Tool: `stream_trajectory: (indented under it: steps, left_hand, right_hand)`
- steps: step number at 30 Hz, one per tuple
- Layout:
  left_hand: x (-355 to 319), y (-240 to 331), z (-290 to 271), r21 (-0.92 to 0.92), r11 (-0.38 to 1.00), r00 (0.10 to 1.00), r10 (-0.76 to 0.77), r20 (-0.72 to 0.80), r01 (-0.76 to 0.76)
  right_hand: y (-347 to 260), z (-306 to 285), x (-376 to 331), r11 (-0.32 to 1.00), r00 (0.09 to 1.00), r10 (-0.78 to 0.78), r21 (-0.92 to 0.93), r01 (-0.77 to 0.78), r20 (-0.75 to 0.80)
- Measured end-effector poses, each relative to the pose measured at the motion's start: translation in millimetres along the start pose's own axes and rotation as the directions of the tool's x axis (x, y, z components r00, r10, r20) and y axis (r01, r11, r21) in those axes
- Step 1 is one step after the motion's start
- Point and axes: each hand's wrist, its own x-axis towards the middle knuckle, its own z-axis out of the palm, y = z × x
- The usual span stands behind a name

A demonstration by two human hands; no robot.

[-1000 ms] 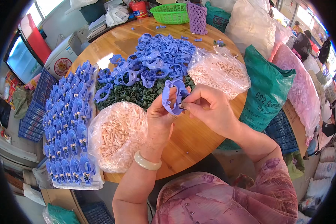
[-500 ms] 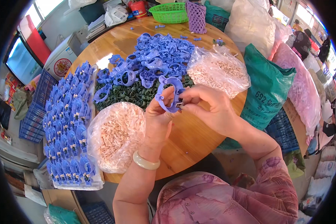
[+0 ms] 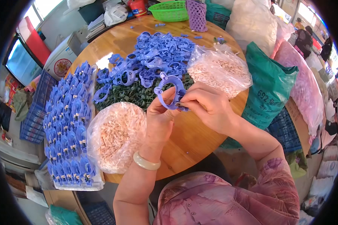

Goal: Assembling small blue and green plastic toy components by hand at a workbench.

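Observation:
My left hand (image 3: 162, 107) grips a blue ring-shaped plastic part (image 3: 169, 79) with small lugs on its rim, raised above the table. The fingers of my right hand (image 3: 208, 107) pinch at the ring's lower right edge, where a small dark piece partly shows between the fingertips. Beyond my hands lies a heap of dark green small parts (image 3: 120, 98), with a larger pile of blue plastic parts (image 3: 163, 48) behind it. Clear bags of small cream-coloured pieces stand on both sides: one bag (image 3: 116, 138) by my left forearm, another bag (image 3: 221, 71) past my right hand.
On the left, a white board (image 3: 97, 183) carries rows of blue parts fitted with small pieces. A green basket (image 3: 171, 13) and a purple woven holder (image 3: 196, 17) stand at the round wooden table's (image 3: 195, 144) far edge. To the right is a green sack (image 3: 268, 86).
The blue ring has turned slightly in my left hand. My right fingertips have closed in on its lower edge, covering more of the small dark piece.

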Motion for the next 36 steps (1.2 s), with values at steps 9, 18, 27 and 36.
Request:
stream_trajectory:
  steps: [9, 18, 27, 36]
  left_hand:
    - [4, 3, -5, -0.091, 0.995, 0.999, -0.042, 0.027, 0.044]
    - [5, 4, -7, -0.167, 0.983, 0.996, -0.072, 0.052, 0.08]
    - [6, 12, -7, -0.232, 0.97, 0.996, -0.061, 0.069, 0.075]
    - [5, 12, -9, -0.244, 0.966, 0.994, -0.072, 0.083, 0.09]
  right_hand:
    - [57, -56, 9, 0.88, 0.884, 0.466, 0.082, -0.467, 0.032]
    - [163, -108, -3, 0.612, 0.808, 0.57, -0.733, -0.298, 0.149]
    - [147, -105, 7, 0.666, 0.824, 0.564, -0.614, -0.424, 0.042]
    - [123, -103, 19, 0.718, 0.839, 0.544, -0.512, -0.471, -0.01]
